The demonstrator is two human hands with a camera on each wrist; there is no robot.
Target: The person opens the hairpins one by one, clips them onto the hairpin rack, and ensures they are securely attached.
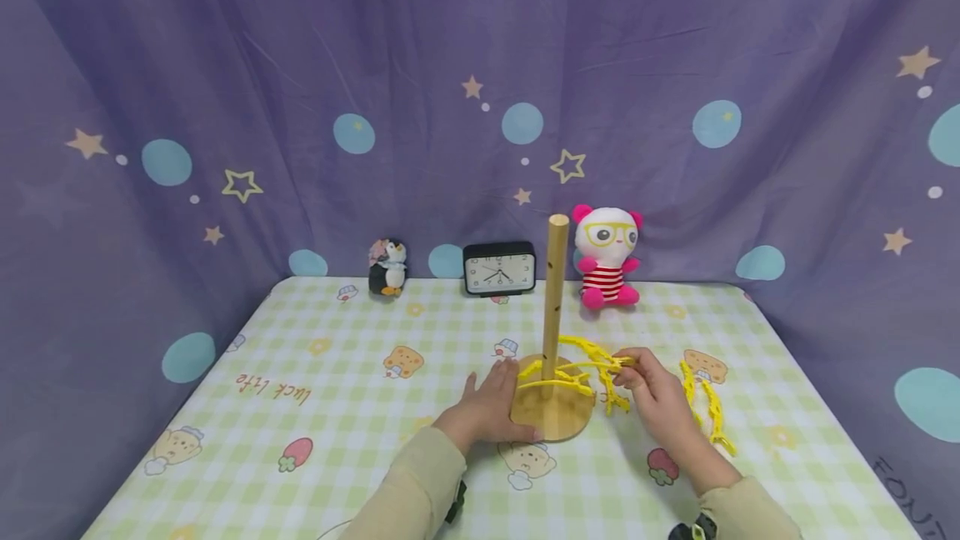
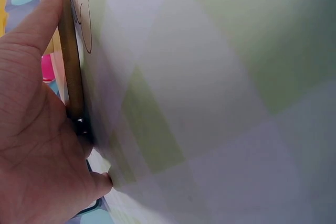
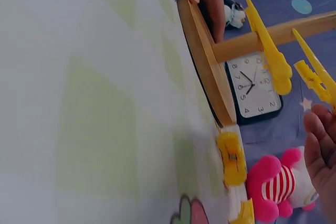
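Note:
A wooden stand has an upright pole with small holes on a round base. My left hand grips the base's left edge, thumb along the near rim. One yellow curved plastic piece, clip-like, lies low around the pole, an arm on either side. My right hand pinches another slender yellow piece by its end, right of the pole. Just beyond the base lies a further yellow piece, partly overlapped by the held one. A separate yellow piece lies right of my right hand.
Along the table's back edge stand a penguin figure, a black alarm clock and a pink and white plush panda. A checked cloth covers the table, with a purple patterned curtain behind.

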